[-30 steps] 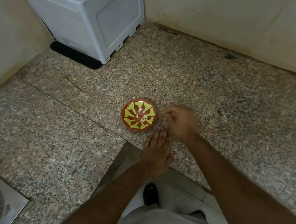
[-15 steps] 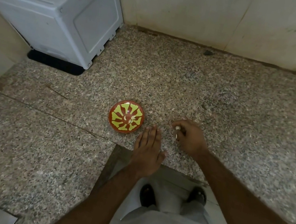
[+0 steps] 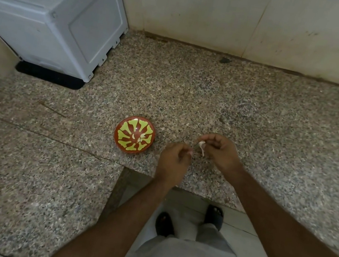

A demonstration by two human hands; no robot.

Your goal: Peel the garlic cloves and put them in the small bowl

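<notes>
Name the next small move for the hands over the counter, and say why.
Probably bring the left hand up to the garlic clove and start pulling off its skin. The right hand pinches the clove above the counter, and it looks as if it is still in its whitish skin. The small bowl, to the left, already holds a few pale pieces.

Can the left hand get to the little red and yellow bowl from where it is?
Probably yes. The left hand is just to the right of the small bowl, with only bare granite counter between them. The right hand, pinching a garlic clove, is farther off and out of the way.
</notes>
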